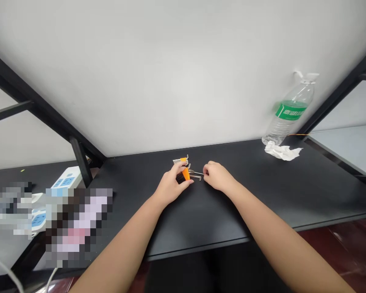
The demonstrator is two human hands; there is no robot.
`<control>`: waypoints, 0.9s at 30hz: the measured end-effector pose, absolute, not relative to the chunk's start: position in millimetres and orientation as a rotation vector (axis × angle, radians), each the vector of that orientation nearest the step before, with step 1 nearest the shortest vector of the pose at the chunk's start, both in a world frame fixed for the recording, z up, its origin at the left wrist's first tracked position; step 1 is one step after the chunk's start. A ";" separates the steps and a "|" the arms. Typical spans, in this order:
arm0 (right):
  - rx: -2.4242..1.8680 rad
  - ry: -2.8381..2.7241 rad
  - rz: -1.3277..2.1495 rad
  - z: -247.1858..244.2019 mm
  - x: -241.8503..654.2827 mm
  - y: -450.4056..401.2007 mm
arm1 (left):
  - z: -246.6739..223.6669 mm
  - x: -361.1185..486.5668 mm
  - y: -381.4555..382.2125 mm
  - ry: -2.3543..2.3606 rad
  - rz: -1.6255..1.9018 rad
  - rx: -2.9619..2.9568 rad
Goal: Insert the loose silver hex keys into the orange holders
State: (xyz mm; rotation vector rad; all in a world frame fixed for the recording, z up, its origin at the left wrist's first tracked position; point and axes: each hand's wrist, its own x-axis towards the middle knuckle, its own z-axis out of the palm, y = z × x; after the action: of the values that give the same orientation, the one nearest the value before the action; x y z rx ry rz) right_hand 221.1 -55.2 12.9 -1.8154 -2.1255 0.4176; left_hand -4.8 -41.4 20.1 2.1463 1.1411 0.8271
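My left hand [172, 184] is closed around an orange hex key holder [186, 174] with a few L-shaped keys sticking out to its right. Pinched in the fingers of my right hand [215, 175] is the end of a thin metal hex key [197, 173] that reaches toward the holder. Whether this key still sits in its slot is too small to tell. Just behind my left fingers lies a second group of hex keys [177, 161] with an orange clip, partly covered by the hand.
A clear water bottle [289, 112] with a green label stands at the back right, a crumpled tissue [282, 151] in front of it. Power strips [67, 179] lie at the left beyond a black frame post [81, 160]. A white wall [183, 81] bounds the black table [198, 228].
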 end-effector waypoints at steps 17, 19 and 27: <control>-1.140 -2.032 0.499 24.9 223.6 -69.0 | 14.9 -6.0 -36.8 1.156 0.797 2.182; -1.130 -2.030 0.462 23.1 223.1 -68.3 | 13.9 -5.8 -36.4 1.151 0.807 2.179; -1.121 -2.179 0.282 19.7 221.6 -72.7 | 11.9 -7.1 -36.6 1.155 0.722 2.270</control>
State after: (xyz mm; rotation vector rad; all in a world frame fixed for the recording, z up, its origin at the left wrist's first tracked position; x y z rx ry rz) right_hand 221.6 -72.7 19.7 -1.1208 -2.1788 0.2820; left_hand -7.1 -36.6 11.9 2.2695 1.1550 0.7223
